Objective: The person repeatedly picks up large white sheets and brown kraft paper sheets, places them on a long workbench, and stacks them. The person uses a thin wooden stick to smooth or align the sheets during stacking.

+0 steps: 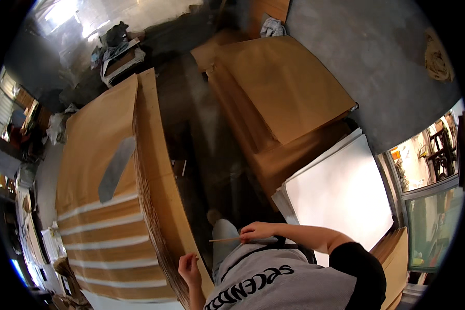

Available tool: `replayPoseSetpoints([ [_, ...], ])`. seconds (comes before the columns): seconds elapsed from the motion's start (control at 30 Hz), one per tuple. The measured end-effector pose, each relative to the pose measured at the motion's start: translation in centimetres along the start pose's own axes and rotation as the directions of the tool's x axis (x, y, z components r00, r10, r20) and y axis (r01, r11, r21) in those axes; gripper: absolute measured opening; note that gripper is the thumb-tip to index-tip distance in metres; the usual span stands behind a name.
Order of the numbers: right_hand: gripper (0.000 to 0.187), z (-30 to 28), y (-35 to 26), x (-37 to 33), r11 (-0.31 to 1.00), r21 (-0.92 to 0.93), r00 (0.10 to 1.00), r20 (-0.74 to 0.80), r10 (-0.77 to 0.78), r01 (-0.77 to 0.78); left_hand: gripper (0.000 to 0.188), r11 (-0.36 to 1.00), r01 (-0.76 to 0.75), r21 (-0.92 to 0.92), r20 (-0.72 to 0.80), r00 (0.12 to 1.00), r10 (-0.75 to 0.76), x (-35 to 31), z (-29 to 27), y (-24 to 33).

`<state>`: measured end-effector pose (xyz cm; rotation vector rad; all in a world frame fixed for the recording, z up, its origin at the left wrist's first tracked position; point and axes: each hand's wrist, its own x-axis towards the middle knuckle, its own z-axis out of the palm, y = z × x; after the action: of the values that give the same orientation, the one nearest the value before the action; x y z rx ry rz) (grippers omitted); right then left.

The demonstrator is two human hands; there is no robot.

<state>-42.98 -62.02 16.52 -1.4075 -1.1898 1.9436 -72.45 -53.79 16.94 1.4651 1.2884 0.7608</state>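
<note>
My right hand point(257, 231) is closed around a thin, light-coloured stick point(223, 239), held level in front of my body with its end pointing left. Lower down, my left hand point(189, 267) hovers by the right edge of a stack of brown sheets point(95, 126). Its fingers are curled together, and whatever they may hold is too small to make out. Across the near half of that stack lie several white strips point(108, 242). A long grey piece with angled ends point(117, 169) rests on the same top sheet.
Ahead on the right stands another stack of brown sheets point(287, 82). White sheets point(341, 191) are piled close to my right arm, beside a glazed window frame point(433, 222). A dark gap point(191, 124) runs between the stacks. Cloths and boards point(120, 51) lie at the far left.
</note>
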Motion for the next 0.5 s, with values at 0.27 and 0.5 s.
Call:
replayPoseSetpoints([
  [0.27,0.032,-11.5,-2.6,6.5,0.957,0.265,0.926,-0.377,-0.007,0.115,0.011,0.989,-0.007,-0.146,0.391,0.918,0.064,23.7,9.1,5.7],
  [0.5,0.027,-23.4,-12.5,10.9,0.997,0.082,0.675,-0.735,0.06,0.0,0.012,0.989,-0.104,-0.105,0.507,0.85,0.143,41.6,13.6,12.6],
])
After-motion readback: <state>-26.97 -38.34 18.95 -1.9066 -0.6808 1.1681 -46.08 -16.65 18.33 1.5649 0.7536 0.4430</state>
